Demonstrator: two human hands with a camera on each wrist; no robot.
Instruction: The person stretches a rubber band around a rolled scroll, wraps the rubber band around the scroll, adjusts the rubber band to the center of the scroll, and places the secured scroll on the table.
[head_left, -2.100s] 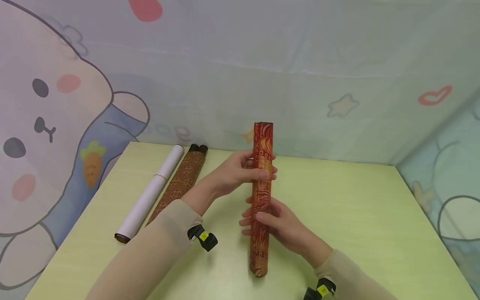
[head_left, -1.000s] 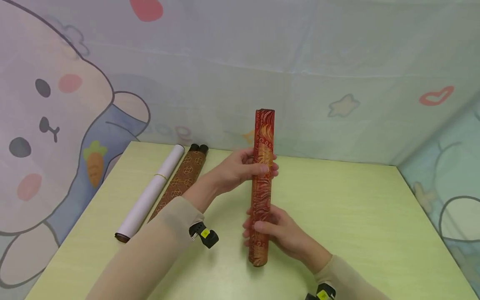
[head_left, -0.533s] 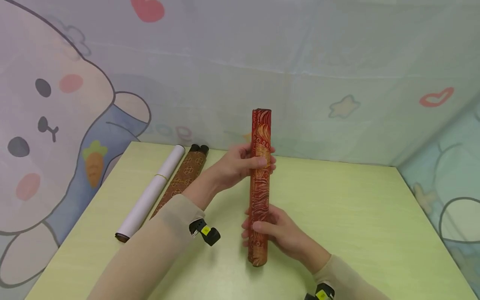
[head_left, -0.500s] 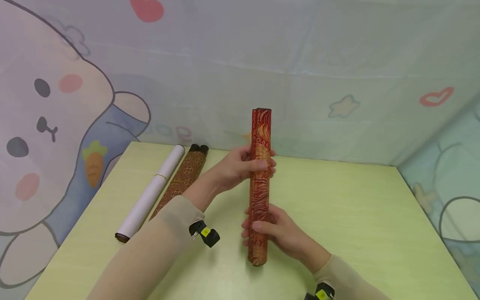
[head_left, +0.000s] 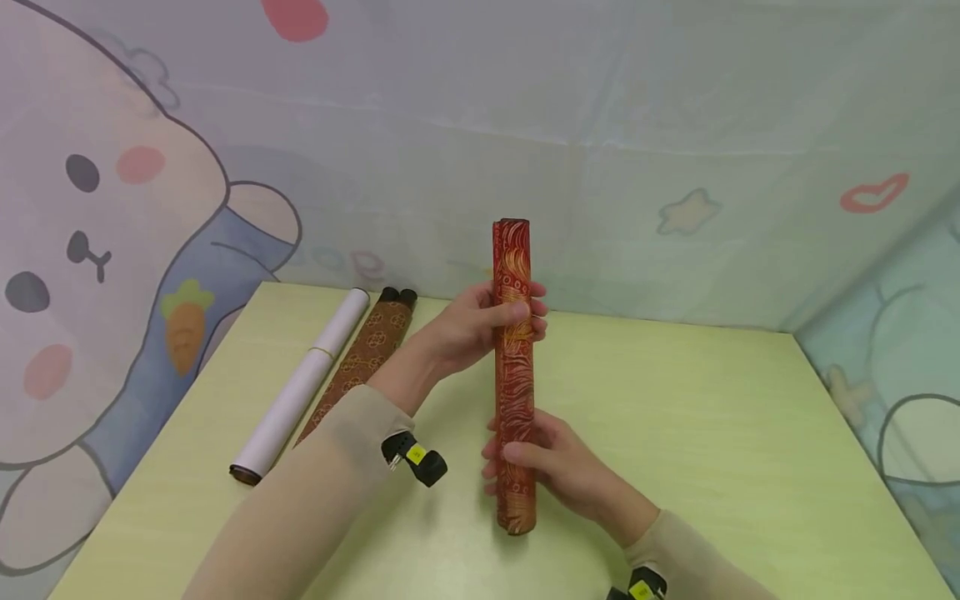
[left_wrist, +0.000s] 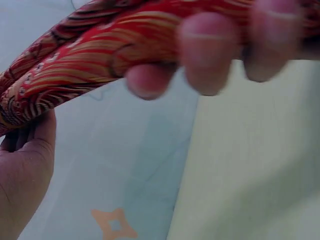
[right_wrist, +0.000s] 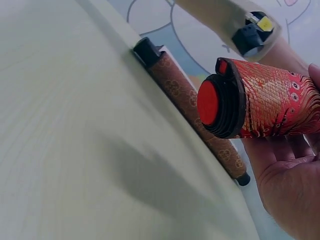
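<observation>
Both hands hold a rolled scroll [head_left: 514, 383] in red-and-gold brocade, upright above the table. My left hand [head_left: 472, 325] grips it above the middle, thumb across the front and fingers behind. Lower down, my right hand [head_left: 566, 467] grips it from the right, its thumb [head_left: 525, 454] on the front and fingertips showing at the left side. A thin yellow band crosses the roll just below the left thumb. In the right wrist view the scroll [right_wrist: 270, 100] shows its end, a red disc ringed by dark layers. Blurred fingers [left_wrist: 207, 50] wrap the brocade in the left wrist view.
At the left of the pale green table [head_left: 712, 450] lie a white rolled scroll [head_left: 300, 392] with a thin yellow band and a brown patterned scroll [head_left: 367, 350] with black ends. The left sleeve [head_left: 315, 483] partly covers the brown one. A printed curtain [head_left: 570, 150] stands behind.
The brocade scroll has risen and then shifted slightly left. My left hand has slid up along it, uncovering the yellow band. My right hand sits a little lower than two seconds ago.
</observation>
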